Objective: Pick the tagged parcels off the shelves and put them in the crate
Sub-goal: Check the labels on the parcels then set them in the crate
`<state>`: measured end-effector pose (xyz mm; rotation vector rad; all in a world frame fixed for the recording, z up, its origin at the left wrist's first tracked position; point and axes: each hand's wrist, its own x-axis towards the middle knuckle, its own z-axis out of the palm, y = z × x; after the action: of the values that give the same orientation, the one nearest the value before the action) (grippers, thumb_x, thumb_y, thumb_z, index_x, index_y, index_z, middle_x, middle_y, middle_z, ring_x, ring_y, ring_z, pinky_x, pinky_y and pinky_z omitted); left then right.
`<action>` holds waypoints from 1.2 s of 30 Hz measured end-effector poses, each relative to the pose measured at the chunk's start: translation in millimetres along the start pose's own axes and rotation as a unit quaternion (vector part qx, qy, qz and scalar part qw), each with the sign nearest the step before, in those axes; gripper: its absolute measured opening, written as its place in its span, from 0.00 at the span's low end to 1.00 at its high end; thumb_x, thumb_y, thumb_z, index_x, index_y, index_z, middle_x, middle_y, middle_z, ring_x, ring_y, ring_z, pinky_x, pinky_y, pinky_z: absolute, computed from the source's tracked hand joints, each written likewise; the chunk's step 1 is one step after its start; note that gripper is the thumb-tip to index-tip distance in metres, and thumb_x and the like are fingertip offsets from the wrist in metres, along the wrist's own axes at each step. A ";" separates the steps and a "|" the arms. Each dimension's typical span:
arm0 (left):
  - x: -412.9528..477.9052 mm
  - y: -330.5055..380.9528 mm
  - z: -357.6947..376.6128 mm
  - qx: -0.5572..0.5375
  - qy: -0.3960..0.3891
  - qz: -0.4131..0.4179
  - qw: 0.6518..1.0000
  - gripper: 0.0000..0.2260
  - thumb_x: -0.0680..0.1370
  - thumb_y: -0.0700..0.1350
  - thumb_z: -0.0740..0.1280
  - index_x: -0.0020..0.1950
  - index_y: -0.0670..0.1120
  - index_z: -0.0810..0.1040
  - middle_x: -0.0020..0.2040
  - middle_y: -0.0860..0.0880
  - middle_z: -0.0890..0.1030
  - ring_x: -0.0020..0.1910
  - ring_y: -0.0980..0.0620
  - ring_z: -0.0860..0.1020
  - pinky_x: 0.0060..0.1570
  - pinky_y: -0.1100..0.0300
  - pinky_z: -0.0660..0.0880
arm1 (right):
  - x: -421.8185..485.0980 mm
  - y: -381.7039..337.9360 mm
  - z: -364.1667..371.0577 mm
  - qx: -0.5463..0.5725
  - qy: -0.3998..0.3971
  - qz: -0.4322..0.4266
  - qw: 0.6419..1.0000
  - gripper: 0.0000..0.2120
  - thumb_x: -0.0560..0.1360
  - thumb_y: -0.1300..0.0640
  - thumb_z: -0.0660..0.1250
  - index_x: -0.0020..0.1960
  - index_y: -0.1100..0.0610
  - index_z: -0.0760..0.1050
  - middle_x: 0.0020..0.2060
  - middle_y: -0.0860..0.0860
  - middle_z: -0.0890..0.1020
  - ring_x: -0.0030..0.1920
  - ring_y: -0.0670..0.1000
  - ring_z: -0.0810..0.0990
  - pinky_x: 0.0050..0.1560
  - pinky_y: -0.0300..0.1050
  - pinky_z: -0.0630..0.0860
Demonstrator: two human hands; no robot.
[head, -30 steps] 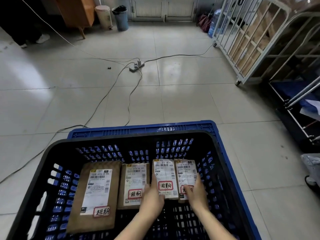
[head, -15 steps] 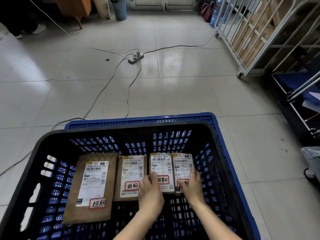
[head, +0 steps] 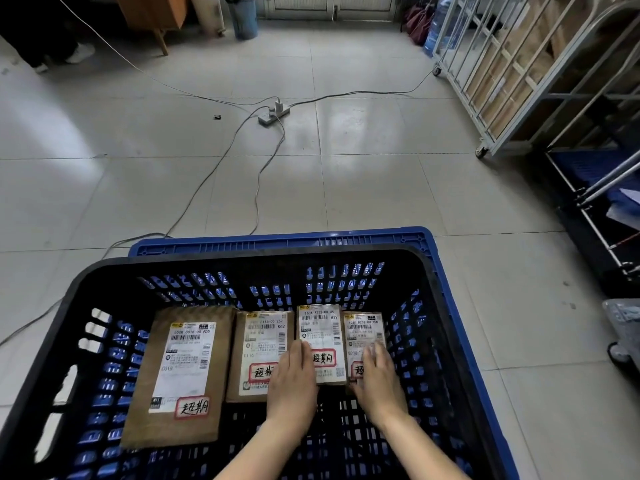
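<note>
Four tagged parcels [head: 180, 372], two crates [head: 242, 255], two hands [head: 292, 384], one power strip [head: 272, 116], two bins [head: 243, 13]

parcels [head: 322, 344]: four, brown, red-tagged | flat in black crate [head: 166, 268]
</note>
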<state>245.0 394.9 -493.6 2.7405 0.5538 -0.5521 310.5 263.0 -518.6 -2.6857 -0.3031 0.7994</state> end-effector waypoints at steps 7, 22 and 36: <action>4.2 -2.2 -4.8 0.024 0.008 0.024 0.999 0.32 0.79 0.45 0.60 0.77 0.42 0.45 0.78 0.44 0.48 0.76 0.46 0.49 0.74 0.53 0.50 | 0.0 1.4 -4.5 -0.018 0.003 -0.016 1.000 0.37 0.77 0.56 0.64 0.76 0.57 0.45 0.77 0.53 0.42 0.76 0.52 0.41 0.75 0.48 0.47; -43.2 -7.5 -72.8 0.062 0.027 0.046 0.997 0.37 0.77 0.51 0.64 0.77 0.45 0.44 0.78 0.44 0.46 0.77 0.44 0.45 0.75 0.49 0.45 | -68.4 -27.2 -58.0 -0.002 0.077 -0.073 0.994 0.39 0.76 0.51 0.65 0.76 0.56 0.44 0.77 0.51 0.46 0.76 0.51 0.44 0.73 0.44 0.44; -177.4 -52.5 -148.4 0.097 0.091 0.187 0.973 0.38 0.77 0.52 0.65 0.77 0.46 0.44 0.79 0.46 0.48 0.77 0.46 0.46 0.75 0.49 0.43 | -255.3 -72.5 -88.8 -0.028 0.200 -0.020 0.979 0.36 0.77 0.47 0.62 0.76 0.57 0.48 0.76 0.54 0.53 0.76 0.52 0.51 0.75 0.45 0.51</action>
<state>117.5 438.3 -298.3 2.9938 0.0107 -0.2746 142.8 234.5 -296.4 -2.8014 -0.2832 0.2294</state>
